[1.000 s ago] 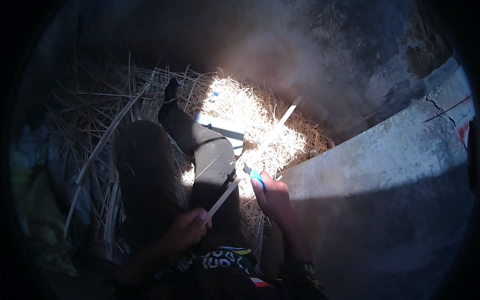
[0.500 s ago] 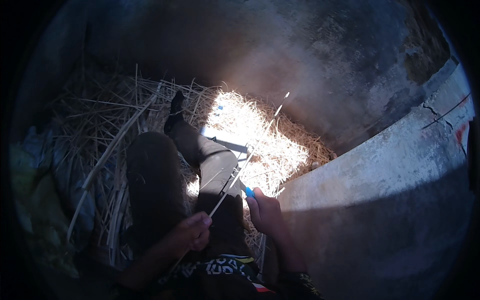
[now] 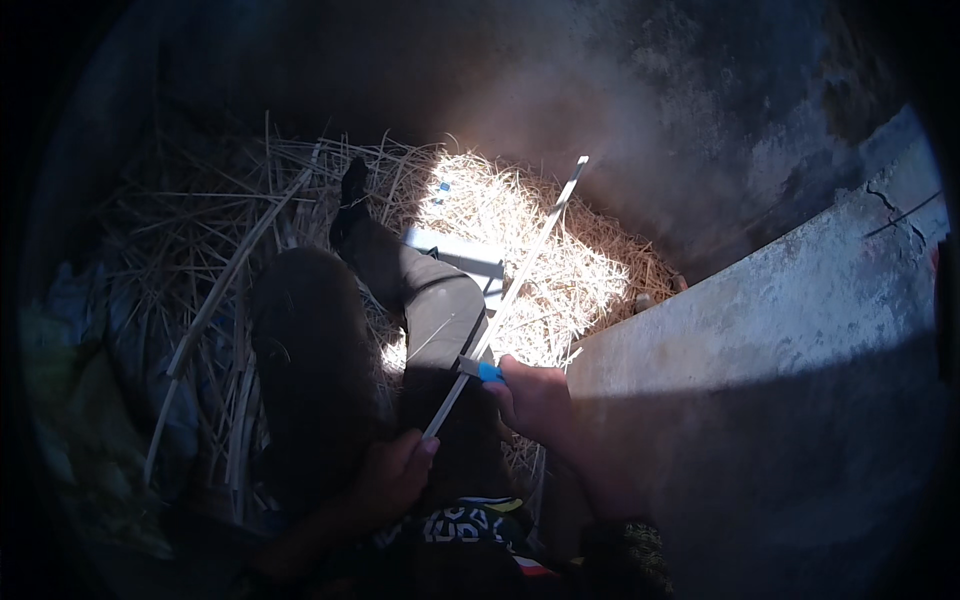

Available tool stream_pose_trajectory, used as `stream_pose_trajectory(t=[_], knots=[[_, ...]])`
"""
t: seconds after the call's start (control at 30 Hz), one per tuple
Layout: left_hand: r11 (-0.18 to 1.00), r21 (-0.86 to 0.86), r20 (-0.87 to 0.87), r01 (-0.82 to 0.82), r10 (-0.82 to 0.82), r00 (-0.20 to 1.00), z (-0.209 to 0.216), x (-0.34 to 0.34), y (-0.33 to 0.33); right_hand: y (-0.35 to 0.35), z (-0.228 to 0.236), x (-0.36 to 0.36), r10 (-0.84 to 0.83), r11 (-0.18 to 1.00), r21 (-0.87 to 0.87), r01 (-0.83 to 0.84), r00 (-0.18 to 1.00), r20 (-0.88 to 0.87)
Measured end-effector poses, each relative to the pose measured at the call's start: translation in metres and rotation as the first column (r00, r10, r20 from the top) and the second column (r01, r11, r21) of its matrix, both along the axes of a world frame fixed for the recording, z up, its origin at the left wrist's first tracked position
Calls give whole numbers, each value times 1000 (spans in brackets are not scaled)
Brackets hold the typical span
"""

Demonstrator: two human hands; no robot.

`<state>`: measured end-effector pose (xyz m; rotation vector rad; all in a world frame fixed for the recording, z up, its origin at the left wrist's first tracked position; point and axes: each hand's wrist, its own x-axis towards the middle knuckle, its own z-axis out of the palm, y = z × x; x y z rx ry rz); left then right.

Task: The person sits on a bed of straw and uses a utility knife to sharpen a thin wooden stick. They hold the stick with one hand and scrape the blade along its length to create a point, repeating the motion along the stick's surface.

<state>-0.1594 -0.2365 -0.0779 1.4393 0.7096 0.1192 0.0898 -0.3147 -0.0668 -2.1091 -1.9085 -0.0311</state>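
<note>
My left hand (image 3: pixel 390 476), low in front of my lap, is closed round the lower end of a long pale strip of reed or bamboo (image 3: pixel 520 282). The strip slants up and to the right, across my bent leg, and its tip is in the sunlight. In my right hand (image 3: pixel 538 398) is a knife (image 3: pixel 489 372) with a blue handle. Its short blade points left and lies against the strip, some way above my left hand. The fingers wrapped round the handle hide most of it.
Thin shavings (image 3: pixel 570 300) lie heaped in the sunlit patch, beside a pale flat-sided object (image 3: pixel 455 250). More long strips (image 3: pixel 215 295) lie at the left, near dim yellowish cloth or sacking (image 3: pixel 70 410). A low concrete wall (image 3: pixel 760 320) rises on the right.
The knife has turned from pointing up to pointing left, and its blade now meets the strip. The strip shows a broader face. Both hands have shifted slightly.
</note>
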Motion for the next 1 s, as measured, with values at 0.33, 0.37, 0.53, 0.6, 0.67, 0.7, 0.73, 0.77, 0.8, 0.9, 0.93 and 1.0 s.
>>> stream_pose_trajectory(t=[0.33, 0.37, 0.53, 0.6, 0.67, 0.7, 0.73, 0.77, 0.8, 0.9, 0.93, 1.0], knots=[[961, 218, -134, 170, -144, 981, 9, 8, -11, 37, 51, 167, -439, 882, 149, 447, 894, -84], [964, 229, -69, 134, -121, 990, 2, 4, -13, 38, 50, 159, -433, 888, 138, 439, 898, -78], [984, 166, 40, 71, -78, 996, -3, 2, -15, 10, 24, 99, -67, 987, 150, 53, 994, 92], [982, 169, 59, 80, -91, 994, -3, 0, -16, 9, 29, 102, -27, 992, 128, 23, 999, 28], [971, 231, 81, 67, -88, 993, -4, -2, -17, 11, 37, 127, 19, 995, 97, -22, 999, 31], [963, 265, 93, 55, -82, 992, -6, -1, -18, 19, 34, 133, -3, 991, 133, -6, 998, 68], [951, 296, 48, 91, -111, 993, -9, -1, -19, 25, 36, 143, -79, 986, 151, 65, 993, 85], [937, 326, 2, 126, -134, 991, -12, -1, -20, 32, 40, 155, -151, 976, 170, 133, 984, 99], [921, 348, -39, 176, -173, 984, -13, 1, -19, 34, 47, 177, -361, 912, 217, 347, 932, 23], [902, 226, -234, 367, -316, 920, 3, 3, -20, 18, 60, 266, -648, 720, 265, 642, 758, -75], [912, 246, -220, 329, -278, 935, 7, 3, -19, 22, 66, 275, -736, 638, 165, 752, 659, -158], [926, 273, -187, 261, -215, 959, 12, 0, -21, 15, 49, 293, -718, 583, 321, 746, 658, -225]])
